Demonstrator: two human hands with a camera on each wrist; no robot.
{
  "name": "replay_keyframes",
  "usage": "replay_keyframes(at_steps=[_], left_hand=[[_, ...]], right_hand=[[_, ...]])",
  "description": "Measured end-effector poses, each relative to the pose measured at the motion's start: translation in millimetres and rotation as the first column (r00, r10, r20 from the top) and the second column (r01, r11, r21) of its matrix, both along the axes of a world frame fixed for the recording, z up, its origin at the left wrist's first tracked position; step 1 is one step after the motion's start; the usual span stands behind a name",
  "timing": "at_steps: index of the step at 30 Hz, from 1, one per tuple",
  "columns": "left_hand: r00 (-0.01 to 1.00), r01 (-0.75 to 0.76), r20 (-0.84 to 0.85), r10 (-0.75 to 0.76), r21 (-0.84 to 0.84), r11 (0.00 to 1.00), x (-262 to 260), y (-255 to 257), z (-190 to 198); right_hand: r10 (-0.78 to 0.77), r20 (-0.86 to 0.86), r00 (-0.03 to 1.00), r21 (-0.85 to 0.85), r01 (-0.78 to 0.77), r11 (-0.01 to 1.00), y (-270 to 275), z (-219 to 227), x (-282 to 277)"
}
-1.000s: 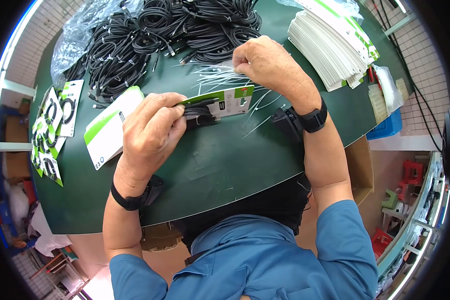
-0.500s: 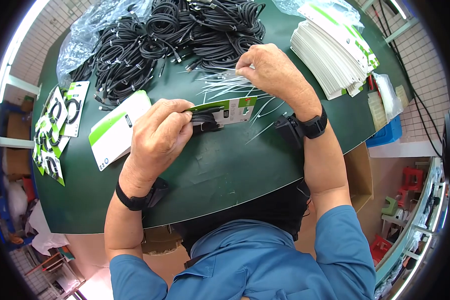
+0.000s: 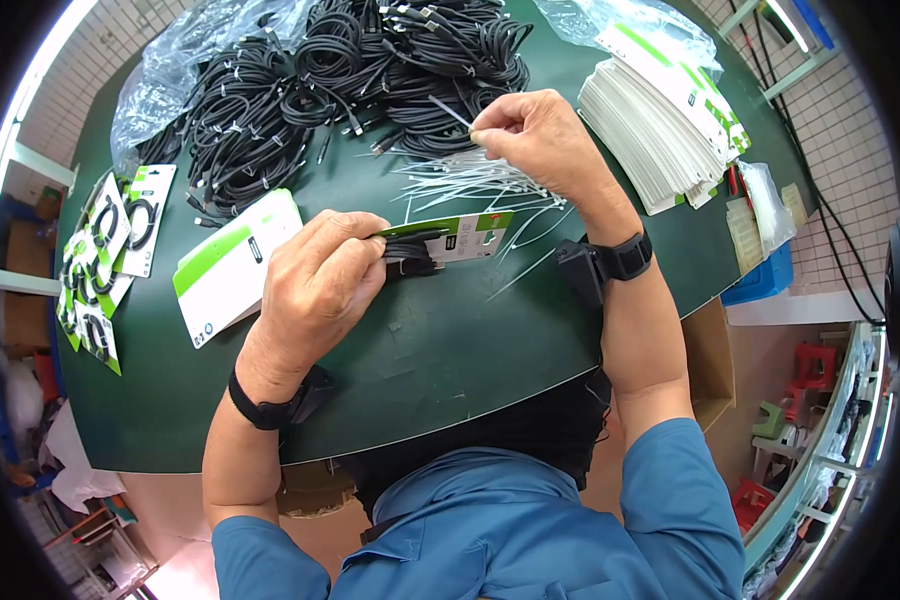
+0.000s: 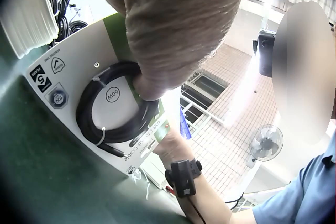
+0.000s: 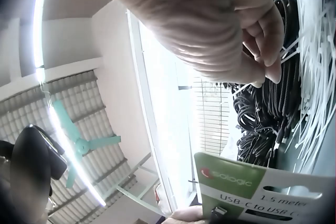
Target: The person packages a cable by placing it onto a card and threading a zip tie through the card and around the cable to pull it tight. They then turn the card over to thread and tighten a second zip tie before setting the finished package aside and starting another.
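Note:
My left hand [image 3: 325, 275] grips a green-and-white packaging card [image 3: 480, 238] with a coiled black USB-C cable [image 3: 407, 250] on it. In the left wrist view the cable coil [image 4: 86, 106] lies against the printed face of the card [image 4: 68, 69], bound by small ties, with the thumb inside the loop. Up and to the right, my right hand [image 3: 542, 140] pinches a thin white cable tie [image 3: 448, 110] between thumb and forefinger, above a loose heap of white cable ties [image 3: 470, 180]. The right wrist view shows that tie crossing the fingertips [image 5: 273, 71].
A large heap of black cables [image 3: 260, 120] fills the table's far side, beside clear plastic bags [image 3: 155, 110]. Blank cards [image 3: 235, 265] lie left of my left hand, with several finished cable cards [image 3: 100, 265] farther left. A long stack of cards [image 3: 650, 135] stands at the right.
My right hand, earlier low over the cable ties, now shows a single tie sticking out from its fingertips. My left hand keeps its hold on the card and cable.

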State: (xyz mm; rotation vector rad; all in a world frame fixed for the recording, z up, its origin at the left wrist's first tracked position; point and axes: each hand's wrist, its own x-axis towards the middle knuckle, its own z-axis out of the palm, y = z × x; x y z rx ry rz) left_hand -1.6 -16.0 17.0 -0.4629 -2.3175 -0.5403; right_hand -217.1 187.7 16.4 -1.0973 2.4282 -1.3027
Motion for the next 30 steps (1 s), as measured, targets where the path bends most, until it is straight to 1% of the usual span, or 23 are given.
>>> replay_keyframes(at_steps=[2,3,6,7,10,15,18,22,27,30], left_hand=[[1.0,-0.003,-0.004,0.003,0.003,1.0,-0.2,-0.2,-0.7],[1.0,-0.002,-0.003,0.002,0.004,1.0,-0.1,-0.3,-1.0],[1.0,0.001,-0.004,-0.001,0.003,1.0,0.0,-0.7,-0.3],[1.0,0.002,-0.005,-0.002,0.004,1.0,0.1,-0.5,-0.3],[1.0,0.007,-0.009,-0.007,0.003,1.0,0.1,0.0,-0.5],[1.0,0.004,-0.012,-0.004,-0.011,1.0,-0.3,0.3,-0.4],[1.0,0.009,-0.014,-0.009,-0.007,1.0,-0.2,0.9,1.6],[1.0,0.015,-0.002,-0.015,0.009,1.0,0.2,0.7,1.5],[1.0,0.026,-0.004,-0.026,0.023,0.999,-0.1,-0.4,0.0],[1.0,0.027,-0.01,-0.027,0.038,0.999,-0.9,-1.1,-1.2]], right_hand=[[0.007,0.166,0.986,-0.118,0.013,0.993,-1.1,-1.7,-4.2],[0.009,0.166,0.986,-0.116,0.01,0.993,-0.6,-1.7,-5.0],[0.022,0.274,0.961,-0.195,0.033,0.98,1.3,0.8,-5.5],[0.022,0.273,0.962,-0.195,0.033,0.98,1.6,0.6,-5.6],[0.031,0.34,0.94,-0.242,0.056,0.969,1.4,-2.5,-7.6],[0.021,0.343,0.939,-0.282,0.082,0.956,-1.8,-0.8,-3.9],[-0.026,0.34,0.94,-0.297,0.134,0.946,-5.2,-2.8,-2.5],[0.017,0.323,0.946,-0.266,0.073,0.961,-5.9,-3.5,-4.3],[-0.003,0.325,0.946,-0.266,0.095,0.959,-9.6,-6.2,-1.2],[-0.037,0.24,0.97,-0.217,0.091,0.972,-12.1,-9.3,-1.9]])
